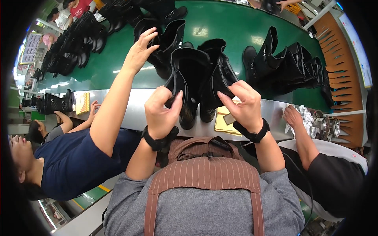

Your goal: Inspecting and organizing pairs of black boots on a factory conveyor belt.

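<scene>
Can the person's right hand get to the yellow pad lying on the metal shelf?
Probably yes. The right hand hovers right above the yellow pad, with nothing between them, but its fingers pinch a black boot and would have to let go first.

bright overhead light — glare patches on green belt (220, 27) — fisheye-bent, dark rim.

I see a flat yellow packet (82, 103) on the steel worktop (130, 106) left of the boots (197, 78); a second yellow packet (225, 125) lies just beneath them; wall posters (30, 49) far left.
</scene>
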The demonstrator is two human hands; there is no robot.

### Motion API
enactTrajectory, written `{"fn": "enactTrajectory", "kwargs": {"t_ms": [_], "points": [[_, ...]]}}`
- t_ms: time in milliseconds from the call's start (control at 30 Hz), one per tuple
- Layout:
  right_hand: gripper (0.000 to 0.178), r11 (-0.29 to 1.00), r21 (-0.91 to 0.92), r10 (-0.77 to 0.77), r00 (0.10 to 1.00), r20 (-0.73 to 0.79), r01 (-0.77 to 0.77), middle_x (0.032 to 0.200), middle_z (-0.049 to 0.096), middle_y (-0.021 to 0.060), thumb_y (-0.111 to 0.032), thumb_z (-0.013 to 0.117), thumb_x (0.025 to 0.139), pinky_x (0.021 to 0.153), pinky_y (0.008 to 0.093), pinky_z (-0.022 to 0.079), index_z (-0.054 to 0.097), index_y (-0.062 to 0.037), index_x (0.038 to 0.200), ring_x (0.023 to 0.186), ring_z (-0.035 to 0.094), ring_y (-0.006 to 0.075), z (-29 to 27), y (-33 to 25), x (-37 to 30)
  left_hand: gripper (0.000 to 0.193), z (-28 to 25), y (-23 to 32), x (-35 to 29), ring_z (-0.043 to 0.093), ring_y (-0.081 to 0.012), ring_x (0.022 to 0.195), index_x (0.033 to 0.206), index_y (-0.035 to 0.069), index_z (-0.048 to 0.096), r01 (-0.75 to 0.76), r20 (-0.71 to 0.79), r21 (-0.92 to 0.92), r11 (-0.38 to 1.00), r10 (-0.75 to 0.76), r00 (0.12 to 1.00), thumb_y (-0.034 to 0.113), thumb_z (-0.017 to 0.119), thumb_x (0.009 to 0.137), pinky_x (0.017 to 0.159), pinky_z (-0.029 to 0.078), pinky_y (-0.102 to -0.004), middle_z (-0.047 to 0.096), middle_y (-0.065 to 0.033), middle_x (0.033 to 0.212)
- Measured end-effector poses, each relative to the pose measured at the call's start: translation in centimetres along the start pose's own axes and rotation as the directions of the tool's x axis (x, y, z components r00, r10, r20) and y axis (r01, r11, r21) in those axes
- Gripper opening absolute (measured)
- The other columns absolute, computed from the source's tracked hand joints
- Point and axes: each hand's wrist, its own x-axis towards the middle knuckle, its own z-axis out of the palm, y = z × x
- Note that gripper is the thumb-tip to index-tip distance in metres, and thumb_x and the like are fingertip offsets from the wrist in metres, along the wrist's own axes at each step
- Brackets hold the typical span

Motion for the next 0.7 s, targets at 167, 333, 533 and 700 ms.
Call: {"fn": "enactTrajectory", "kwargs": {"t_ms": [167, 333, 533, 700], "points": [[0.020, 0.988, -0.101, -0.107, 0.989, 0.100, 0.117, 0.072, 0.059, 0.0084, -0.007, 0.081, 0.070, 0.053, 0.0332, 0.045, 0.063, -0.0018, 0.076, 0.060, 0.058, 0.0254, -0.9, -2.3, -2.7, 0.035, -4.1, 0.3, -2.5, 0.041, -0.0177, 0.056, 0.069, 0.002, 0.046, -0.101, 0.054, 0.076, 0.992, 0.097, 0.994, 0.000, 0.080, 0.073, 0.054, 0.037, -0.0273, 0.045, -0.0067, 0.064], [0.019, 0.983, -0.124, -0.092, 0.945, 0.314, 0.137, 0.082, 0.065, 0.0083, -0.008, 0.079, 0.072, 0.061, 0.0335, 0.052, 0.066, -0.0028, 0.083, 0.071, 0.065, 0.0265, -0.9, -2.2, -3.9, 0.031, -6.2, 0.9, -4.4, 0.054, -0.0294, 0.078, 0.097, 0.008, 0.073, -0.003, 0.399, 0.281, 0.960, -0.114, 0.910, 0.007, 0.080, 0.067, 0.078, 0.047, -0.0405, 0.053, -0.0058, 0.073], [0.046, 0.984, -0.153, -0.026, 0.919, 0.393, 0.093, 0.109, 0.065, 0.0084, -0.011, 0.081, 0.070, 0.073, 0.0344, 0.055, 0.065, -0.0078, 0.113, 0.088, 0.067, 0.0260, -2.1, -1.3, -3.9, 0.031, -7.7, 1.3, -5.8, 0.053, -0.0282, 0.085, 0.091, 0.014, 0.078, 0.030, 0.476, 0.268, 0.963, -0.159, 0.865, 0.000, 0.078, 0.063, 0.080, 0.046, -0.0394, 0.051, -0.0047, 0.074], [0.057, 0.997, -0.012, -0.073, 0.976, 0.203, 0.077, 0.105, 0.064, 0.0107, -0.016, 0.084, 0.067, 0.072, 0.0332, 0.053, 0.065, -0.0066, 0.120, 0.087, 0.064, 0.0262, -4.7, -2.8, -3.4, 0.035, -8.3, 1.9, -6.9, 0.052, -0.0266, 0.083, 0.092, 0.013, 0.078, 0.039, 0.447, 0.315, 0.948, -0.185, 0.875, -0.004, 0.076, 0.061, 0.080, 0.046, -0.0402, 0.051, -0.0044, 0.077]]}}
